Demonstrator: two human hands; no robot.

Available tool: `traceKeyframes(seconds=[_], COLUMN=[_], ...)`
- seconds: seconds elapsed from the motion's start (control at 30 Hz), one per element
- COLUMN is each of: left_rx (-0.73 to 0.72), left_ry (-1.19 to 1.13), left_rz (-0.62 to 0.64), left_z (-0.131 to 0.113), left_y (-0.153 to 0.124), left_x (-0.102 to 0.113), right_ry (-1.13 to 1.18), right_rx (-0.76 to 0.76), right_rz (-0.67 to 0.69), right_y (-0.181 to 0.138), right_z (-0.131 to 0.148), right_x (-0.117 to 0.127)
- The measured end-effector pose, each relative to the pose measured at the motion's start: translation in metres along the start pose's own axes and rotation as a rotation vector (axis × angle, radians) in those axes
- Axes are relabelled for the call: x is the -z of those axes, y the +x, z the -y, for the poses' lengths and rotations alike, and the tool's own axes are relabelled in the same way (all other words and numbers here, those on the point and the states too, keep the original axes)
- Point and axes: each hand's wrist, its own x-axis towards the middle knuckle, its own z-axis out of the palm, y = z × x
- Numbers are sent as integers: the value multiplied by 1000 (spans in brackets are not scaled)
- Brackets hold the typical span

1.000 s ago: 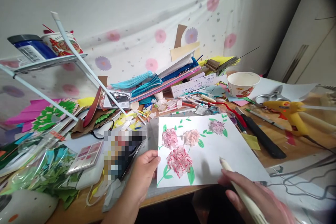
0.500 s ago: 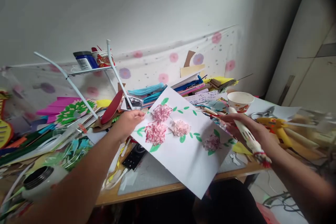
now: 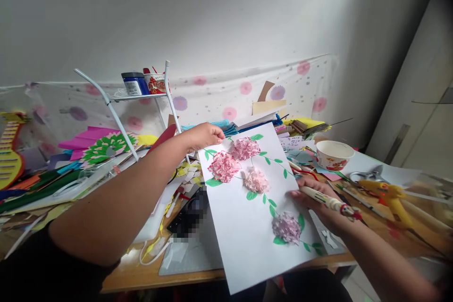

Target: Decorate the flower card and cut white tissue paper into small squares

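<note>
A white sheet of paper [image 3: 244, 226] is held up at a tilt over the table's front edge. Crumpled pink and mauve paper flowers [image 3: 256, 180] stand out from it, with green leaves and thin stems around them. My left hand [image 3: 207, 136] is closed on the sheet's upper left edge, thumb and fingers pinching it. At the right edge, my right hand [image 3: 318, 200] grips the paper too. A thick white pen [image 3: 331, 202] with a red end lies across that hand, held between thumb and fingers. My right fingertips are partly hidden.
Behind the sheet stands a paper bowl [image 3: 334, 155]. Scissors [image 3: 364, 175] and a yellow glue gun [image 3: 387, 193] lie to the right. A white rack [image 3: 139, 98] bears a blue jar. Paper scraps and a black phone-like device [image 3: 189, 214] lie left.
The sheet has turned clockwise to stand more upright, its lower corner swinging left. My left hand has moved up and right; my right hand has lowered slightly, pen still in it.
</note>
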Motion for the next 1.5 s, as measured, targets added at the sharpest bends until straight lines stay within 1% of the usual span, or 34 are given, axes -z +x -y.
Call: traceKeyframes(seconds=[0.07,0.17,0.23,0.27,0.3,0.4,0.47,0.5,0.53,0.6,0.67,0.77,0.87,0.93,1.0,1.07,1.17,1.27,1.37,1.43,1.5], left_rx=[-5,-29,0,36,87,238,307,325,330,340,329,310,323,303,242,150,29,-37,-116,-180,-239], left_ry=[-35,-136,-213,-248,-282,-369,-413,-520,-590,-616,-530,-394,-331,-240,-93,53,159,206,254,281,268], left_rz=[-72,-293,-434,-451,-429,-206,-106,-38,-5,-20,-22,29,40,61,88,93,60,26,-21,-60,-104], left_z=[4,18,36,47,60,99,119,126,133,142,147,152,156,158,161,164,167,170,173,173,169], left_y=[11,16,6,-3,-15,-63,-93,-104,-113,-120,-120,-116,-117,-120,-121,-122,-121,-120,-121,-124,-128], left_x=[3,7,-3,-13,-26,-77,-108,-119,-128,-139,-143,-145,-146,-146,-145,-146,-147,-149,-145,-140,-135], right_ry=[130,172,156,148,137,92,54,32,9,-46,-114,-249,-434,-568,-686,-781,-883,-936,-945,-874,-702], right_rx=[-37,-32,-42,-49,-57,-95,-125,-138,-148,-160,-174,-195,-194,-189,-183,-180,-183,-207,-160,-96,-38], right_rz=[-86,-189,-215,-228,-241,-269,-276,-276,-274,-262,-240,-200,-175,-179,-198,-219,-227,-231,-270,-336,-366], right_y=[3,12,18,21,23,25,23,22,21,19,17,15,15,16,17,17,15,8,-6,-20,-38], right_z=[-9,-19,-26,-29,-33,-47,-57,-61,-65,-71,-74,-76,-74,-73,-73,-73,-72,-69,-64,-58,-48], right_x=[-1,2,9,13,17,26,27,26,24,19,15,11,10,9,7,6,7,13,24,29,28])
